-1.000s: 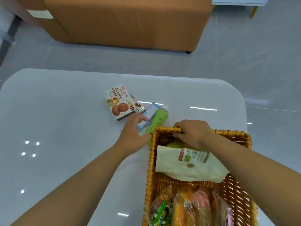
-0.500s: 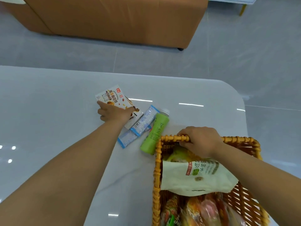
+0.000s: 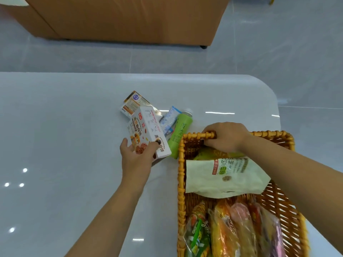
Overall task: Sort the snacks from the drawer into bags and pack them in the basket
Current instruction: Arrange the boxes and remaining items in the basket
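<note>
Since the earlier frame the left hand (image 3: 136,157) has drawn back from the far cluster toward the basket (image 3: 181,164), bringing the white cookie box (image 3: 148,132) with it; a second, smaller box (image 3: 132,103) that the cookie box had covered now lies bare on the table (image 3: 55,136), beyond and left of the basket's far-left corner. The left hand holds the cookie box tilted, thumb on its left edge and fingers curled over its lower face; the box sits just left of the basket's far-left corner. Between the box and the basket lies a green bottle (image 3: 181,130), its lower end close against the basket's corner; a blue-and-white packet (image 3: 169,120) lies just beside the bottle on the side away from the basket. The right hand (image 3: 225,137) grips the basket's far rim, fingers curled over the wicker. Inside the basket, just under that hand, a cream pouch (image 3: 222,177) lies across a yellow-green packet (image 3: 209,152); at the basket's near end are clear bags of bright snacks (image 3: 232,230). Beyond the table, well past the basket, stands a tan sofa (image 3: 130,17).
</note>
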